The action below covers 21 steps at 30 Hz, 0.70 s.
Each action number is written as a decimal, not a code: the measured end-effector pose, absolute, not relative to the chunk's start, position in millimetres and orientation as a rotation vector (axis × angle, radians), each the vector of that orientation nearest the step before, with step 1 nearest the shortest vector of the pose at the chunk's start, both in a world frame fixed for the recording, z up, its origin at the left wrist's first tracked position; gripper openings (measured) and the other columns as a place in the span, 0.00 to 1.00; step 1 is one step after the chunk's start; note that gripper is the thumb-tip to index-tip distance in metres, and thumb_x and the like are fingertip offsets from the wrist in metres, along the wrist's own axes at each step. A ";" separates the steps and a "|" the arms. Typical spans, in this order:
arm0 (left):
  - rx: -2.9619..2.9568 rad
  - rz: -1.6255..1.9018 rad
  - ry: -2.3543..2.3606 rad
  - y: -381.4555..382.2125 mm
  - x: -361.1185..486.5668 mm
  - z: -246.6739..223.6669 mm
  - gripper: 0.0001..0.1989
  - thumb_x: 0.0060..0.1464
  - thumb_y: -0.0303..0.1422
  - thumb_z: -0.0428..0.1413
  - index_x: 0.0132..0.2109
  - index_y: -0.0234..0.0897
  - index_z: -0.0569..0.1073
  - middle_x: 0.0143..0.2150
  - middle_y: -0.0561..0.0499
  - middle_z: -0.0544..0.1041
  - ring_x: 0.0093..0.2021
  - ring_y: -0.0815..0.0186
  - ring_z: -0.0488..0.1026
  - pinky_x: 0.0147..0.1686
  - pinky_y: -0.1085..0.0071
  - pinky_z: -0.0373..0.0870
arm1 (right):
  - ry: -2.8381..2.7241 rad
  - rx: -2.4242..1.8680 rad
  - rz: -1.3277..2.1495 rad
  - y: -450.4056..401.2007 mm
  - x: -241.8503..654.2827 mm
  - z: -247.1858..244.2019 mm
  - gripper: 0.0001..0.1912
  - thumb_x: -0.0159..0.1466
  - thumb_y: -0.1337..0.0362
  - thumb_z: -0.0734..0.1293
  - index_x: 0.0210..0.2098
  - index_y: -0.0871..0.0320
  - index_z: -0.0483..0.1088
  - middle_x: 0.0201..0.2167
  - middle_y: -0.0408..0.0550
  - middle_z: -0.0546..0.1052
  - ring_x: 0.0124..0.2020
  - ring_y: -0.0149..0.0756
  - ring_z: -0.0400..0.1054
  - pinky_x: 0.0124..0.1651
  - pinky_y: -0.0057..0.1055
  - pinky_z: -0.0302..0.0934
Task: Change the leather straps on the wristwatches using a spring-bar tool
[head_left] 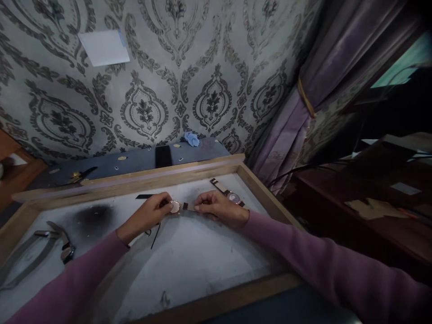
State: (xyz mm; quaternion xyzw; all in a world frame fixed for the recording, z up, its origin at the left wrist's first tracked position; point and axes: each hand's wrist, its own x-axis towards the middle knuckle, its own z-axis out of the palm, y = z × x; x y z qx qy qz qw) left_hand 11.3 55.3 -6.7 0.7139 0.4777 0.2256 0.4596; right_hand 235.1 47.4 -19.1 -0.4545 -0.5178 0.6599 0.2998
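Between thumb and fingers, my left hand (150, 213) pinches a small round watch case (174, 207) with a pale face and gold-coloured rim. My right hand (218, 207) is closed on a watch strap (189, 207), whose dark end points at the case with a small gap between them. Behind the right hand lies another wristwatch (233, 197) with a brown strap. A thin dark stick (155, 236) rests just below my left hand, and a flat black strip (143, 196) lies behind it.
A wooden-framed white tray (189, 270) lies under both hands. At its left are another wristwatch (66, 252) and long-handled pliers (30, 258). On the ledge behind are a black rectangle (163, 156), a crumpled blue cloth (191, 139) and a dark-handled item (79, 174). A purple curtain (286, 126) hangs right.
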 end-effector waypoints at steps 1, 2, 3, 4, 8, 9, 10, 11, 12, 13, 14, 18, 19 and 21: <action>1.707 0.574 1.168 54.6 10.1 -5.3 0.10 0.52 0.38 0.53 0.30 0.36 0.67 0.26 0.54 0.70 0.26 0.69 0.65 0.26 0.73 0.57 | -1.380 -1.202 1.756 46.8 234.3 -19.2 0.07 0.50 0.64 0.70 0.25 0.61 0.68 0.14 0.35 0.67 0.11 0.18 0.50 0.13 0.20 0.41; 1.638 0.590 1.158 53.5 8.8 -3.7 0.10 0.52 0.38 0.54 0.31 0.36 0.66 0.26 0.54 0.71 0.26 0.69 0.66 0.25 0.74 0.58 | -1.386 -1.198 1.760 45.9 233.3 -19.2 0.08 0.50 0.64 0.70 0.25 0.61 0.68 0.14 0.34 0.66 0.11 0.18 0.50 0.13 0.20 0.41; 1.549 0.606 1.147 52.1 7.6 -2.2 0.10 0.51 0.38 0.55 0.31 0.36 0.65 0.27 0.53 0.72 0.26 0.69 0.67 0.25 0.74 0.59 | -1.391 -1.194 1.764 44.9 232.3 -19.0 0.08 0.49 0.64 0.70 0.25 0.61 0.68 0.14 0.34 0.65 0.11 0.18 0.50 0.13 0.20 0.42; 1.449 0.615 1.131 50.4 6.4 -0.8 0.10 0.50 0.38 0.56 0.31 0.36 0.65 0.29 0.52 0.73 0.28 0.69 0.70 0.26 0.74 0.61 | -1.395 -1.192 1.770 43.8 231.3 -18.8 0.08 0.49 0.64 0.70 0.26 0.61 0.68 0.14 0.34 0.65 0.11 0.18 0.50 0.13 0.20 0.42; 1.103 0.626 1.039 43.5 5.5 2.7 0.14 0.47 0.36 0.61 0.32 0.36 0.63 0.33 0.49 0.77 0.30 0.66 0.76 0.28 0.74 0.68 | -1.428 -1.183 1.784 40.2 229.2 -17.7 0.10 0.50 0.62 0.70 0.27 0.61 0.68 0.15 0.34 0.64 0.12 0.19 0.50 0.13 0.20 0.42; 1.064 0.628 1.023 42.0 6.3 2.5 0.15 0.46 0.36 0.63 0.33 0.36 0.64 0.31 0.50 0.77 0.28 0.67 0.76 0.27 0.75 0.68 | -1.437 -1.182 1.780 39.7 229.2 -17.7 0.10 0.50 0.62 0.70 0.27 0.61 0.68 0.15 0.33 0.64 0.12 0.19 0.50 0.13 0.20 0.43; 1.041 0.629 1.012 40.7 7.5 1.8 0.15 0.45 0.35 0.64 0.33 0.35 0.64 0.30 0.50 0.77 0.27 0.67 0.76 0.26 0.75 0.69 | -1.447 -1.183 1.776 39.5 229.4 -17.9 0.09 0.51 0.62 0.70 0.28 0.60 0.68 0.14 0.33 0.63 0.12 0.19 0.50 0.13 0.20 0.43; 1.026 0.628 1.002 39.5 8.7 0.7 0.16 0.44 0.35 0.65 0.34 0.35 0.66 0.29 0.51 0.77 0.27 0.67 0.76 0.25 0.76 0.69 | -1.456 -1.183 1.770 39.4 229.7 -18.2 0.09 0.51 0.62 0.70 0.28 0.60 0.68 0.14 0.32 0.63 0.12 0.19 0.50 0.13 0.20 0.43; 1.010 0.629 0.994 38.4 9.9 -0.7 0.16 0.43 0.34 0.66 0.35 0.34 0.67 0.30 0.52 0.76 0.27 0.67 0.76 0.25 0.76 0.69 | -1.461 -1.181 1.764 39.5 230.1 -18.6 0.09 0.52 0.62 0.70 0.28 0.60 0.67 0.14 0.32 0.62 0.12 0.19 0.50 0.13 0.20 0.43; 0.995 0.633 0.990 37.3 10.7 -2.3 0.17 0.42 0.34 0.66 0.36 0.33 0.69 0.30 0.52 0.76 0.27 0.67 0.77 0.25 0.76 0.70 | -1.461 -1.174 1.761 39.6 230.4 -18.9 0.09 0.52 0.63 0.70 0.28 0.60 0.67 0.14 0.32 0.62 0.12 0.19 0.50 0.14 0.20 0.44; 0.981 0.636 0.985 36.0 11.2 -3.8 0.17 0.42 0.34 0.67 0.37 0.32 0.70 0.31 0.52 0.76 0.28 0.67 0.77 0.26 0.77 0.70 | -1.458 -1.161 1.763 39.6 230.8 -19.2 0.09 0.52 0.63 0.70 0.28 0.60 0.67 0.14 0.32 0.63 0.12 0.19 0.51 0.14 0.20 0.45; 0.927 0.653 0.989 28.3 8.2 -8.1 0.17 0.42 0.35 0.68 0.36 0.31 0.72 0.32 0.51 0.77 0.33 0.65 0.78 0.30 0.77 0.72 | -1.443 -1.083 1.808 38.5 231.4 -19.5 0.10 0.53 0.63 0.70 0.28 0.59 0.64 0.15 0.34 0.66 0.14 0.21 0.58 0.17 0.20 0.50; 0.917 0.659 0.991 25.8 6.6 -8.6 0.16 0.43 0.34 0.67 0.35 0.31 0.71 0.32 0.51 0.77 0.34 0.65 0.78 0.31 0.77 0.72 | -1.442 -1.068 1.826 37.9 231.2 -19.5 0.09 0.53 0.63 0.69 0.28 0.59 0.64 0.15 0.35 0.67 0.14 0.22 0.59 0.17 0.20 0.50; 0.905 0.674 0.988 20.8 3.7 -9.1 0.14 0.46 0.34 0.66 0.35 0.32 0.70 0.33 0.49 0.78 0.35 0.65 0.78 0.33 0.76 0.72 | -1.443 -1.047 1.861 36.6 230.5 -19.7 0.09 0.55 0.63 0.68 0.30 0.59 0.64 0.14 0.37 0.69 0.14 0.23 0.60 0.17 0.20 0.49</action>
